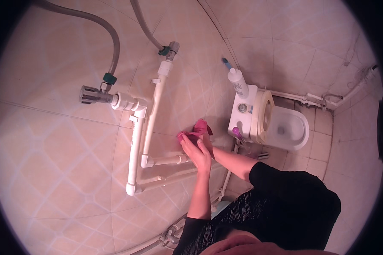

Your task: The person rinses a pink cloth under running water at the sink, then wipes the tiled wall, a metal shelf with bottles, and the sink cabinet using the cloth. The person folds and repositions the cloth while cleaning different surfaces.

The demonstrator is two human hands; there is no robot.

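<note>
A crumpled pink cloth (pixel 201 126) is bunched between my two hands, in front of the tiled wall. My left hand (pixel 196 154) has its fingers lying along the near side of the cloth, thumb raised. Partly hidden behind it, my right hand (pixel 206 145) grips the cloth from the other side. White plastic water pipes (pixel 150 118) run along the wall just left of my hands. To their right stands a white toilet cistern (pixel 234 118).
A white bottle (pixel 239 84) and a purple-headed object (pixel 236 130) rest on the cistern. The toilet bowl (pixel 287 127) is beyond its raised seat (pixel 262 118). A metal angle valve (pixel 95 95) juts out at left, joined to a grey hose (pixel 115 41). Another tap fitting (pixel 170 236) is low down.
</note>
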